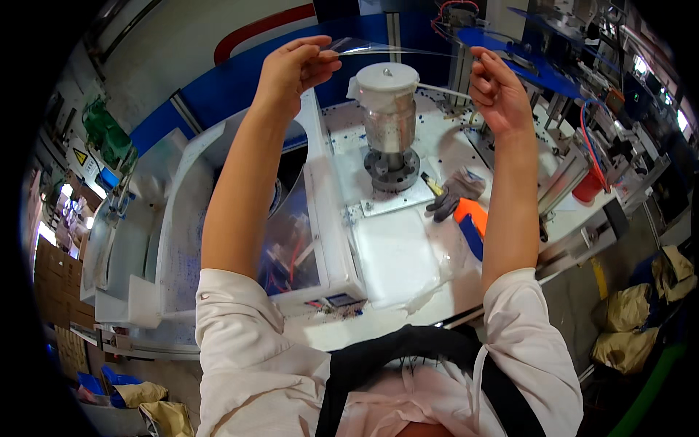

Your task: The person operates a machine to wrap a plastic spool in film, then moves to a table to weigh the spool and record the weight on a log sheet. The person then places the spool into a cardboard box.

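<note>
Both my arms are raised ahead of me, with a thin sheet of clear plastic film [358,48] drawn out between my hands. My left hand [300,69] is closed, its thumb and fingers pinching one end. At the other end my right hand [499,91] pinches near the film's narrow tip, the other fingers curled. Just below the film stands a metal cylinder [389,131] capped by a round white lid [387,76], upright on a dark flanged base [392,171]. A thin white rod [443,91] runs from beside the lid toward my right hand.
Left of the cylinder is a large white curved bowl-like housing [331,211]. On the white table lie a grey glove [460,191], an orange-and-blue object [472,218], a yellow-handled tool [432,183] and a white sheet [395,255]. Machinery with a blue disc [520,58] stands far right.
</note>
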`<state>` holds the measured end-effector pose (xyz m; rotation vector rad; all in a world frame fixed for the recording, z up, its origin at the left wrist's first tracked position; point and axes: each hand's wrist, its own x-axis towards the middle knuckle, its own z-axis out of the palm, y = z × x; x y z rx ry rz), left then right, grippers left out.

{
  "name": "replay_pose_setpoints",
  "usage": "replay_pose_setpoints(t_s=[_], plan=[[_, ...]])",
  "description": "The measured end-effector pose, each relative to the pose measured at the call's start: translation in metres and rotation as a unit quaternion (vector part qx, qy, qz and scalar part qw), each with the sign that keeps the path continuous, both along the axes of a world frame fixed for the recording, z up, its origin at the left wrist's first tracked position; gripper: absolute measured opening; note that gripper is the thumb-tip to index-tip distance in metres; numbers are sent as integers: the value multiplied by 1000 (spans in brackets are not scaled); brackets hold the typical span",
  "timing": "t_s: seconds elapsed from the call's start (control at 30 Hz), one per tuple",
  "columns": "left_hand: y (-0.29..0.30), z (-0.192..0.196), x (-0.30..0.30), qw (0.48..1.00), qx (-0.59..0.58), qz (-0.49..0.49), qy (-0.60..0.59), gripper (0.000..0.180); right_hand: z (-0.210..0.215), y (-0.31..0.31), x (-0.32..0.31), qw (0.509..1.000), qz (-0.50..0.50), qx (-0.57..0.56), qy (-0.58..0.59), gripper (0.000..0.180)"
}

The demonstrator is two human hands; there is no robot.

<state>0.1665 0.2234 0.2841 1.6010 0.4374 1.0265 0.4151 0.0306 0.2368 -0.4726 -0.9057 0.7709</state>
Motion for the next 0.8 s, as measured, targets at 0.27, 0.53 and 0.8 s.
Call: replay_pose_setpoints(t_s=[0.27,0.53,0.8], plan=[[60,-20,28,982,-183,-43,-29,40,-6,107,79,992,74,-102,23,25],[85,-46,48,984,-175,-12,35,46,-32,144,110,984,171,-45,-36,54],[80,-64,54,984,-123,76,105,23,-72,168,110,988,46,-150,-4,27]])
